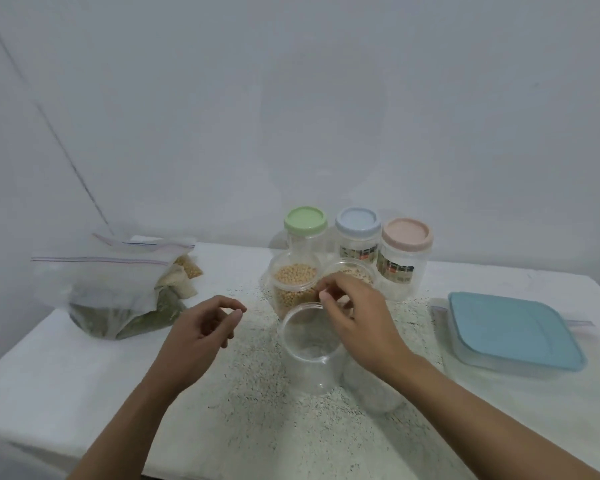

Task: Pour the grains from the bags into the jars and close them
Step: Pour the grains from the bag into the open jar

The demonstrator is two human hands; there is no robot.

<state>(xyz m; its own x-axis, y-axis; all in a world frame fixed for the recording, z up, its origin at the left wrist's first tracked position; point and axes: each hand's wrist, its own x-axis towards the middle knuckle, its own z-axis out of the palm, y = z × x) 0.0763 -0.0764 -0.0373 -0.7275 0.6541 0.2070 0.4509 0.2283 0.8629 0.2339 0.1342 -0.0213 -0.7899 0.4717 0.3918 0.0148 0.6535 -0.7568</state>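
Two open jars in the middle already filled with grains (pixel 295 277), near empty jar (pixel 309 344) still waiting under loosely curled, empty right hand (pixel 357 317), left hand (pixel 205 323) also empty, green-grain bag (pixel 118 299) far left still full, no lids on.

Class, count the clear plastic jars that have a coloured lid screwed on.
3, in a row at the back: green-lidded clear jar left, blue-lidded middle, pink-lidded right. Open jars stand in front.
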